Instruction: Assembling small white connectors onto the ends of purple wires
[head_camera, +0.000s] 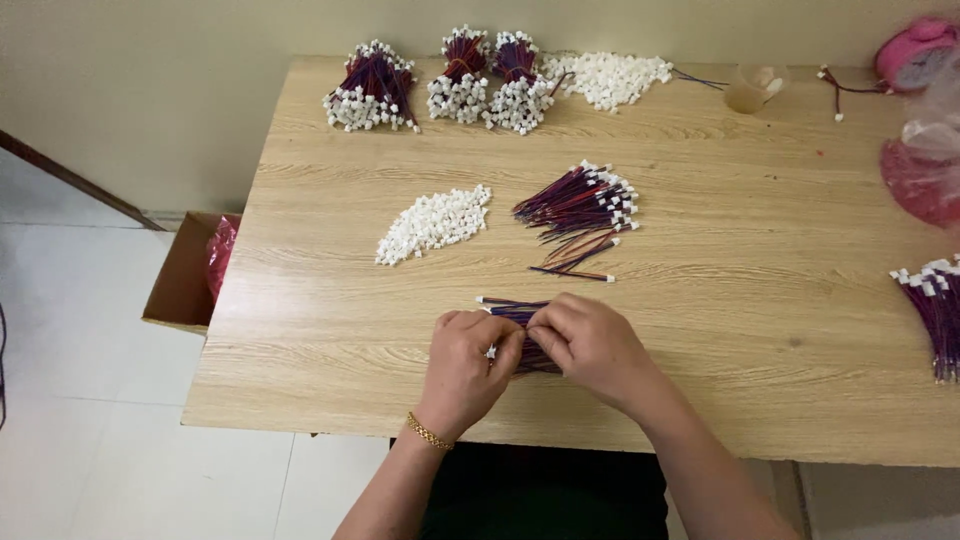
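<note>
Left hand (468, 362) and right hand (590, 343) are pressed together at the near edge of the wooden table (330, 330), both closed on a small bunch of red-and-blue wire leads (515, 311), with one white plug end poking out to the left. These leads look feather-light and floppy, likely to splay or slip, so pinching the bunch near the plug ends seems the surest hold. Just beyond lie a loose heap of white connector housings (435, 222) and a fanned pile of wire leads (585, 203), with three tied bundles (455, 85) at the far edge.
</note>
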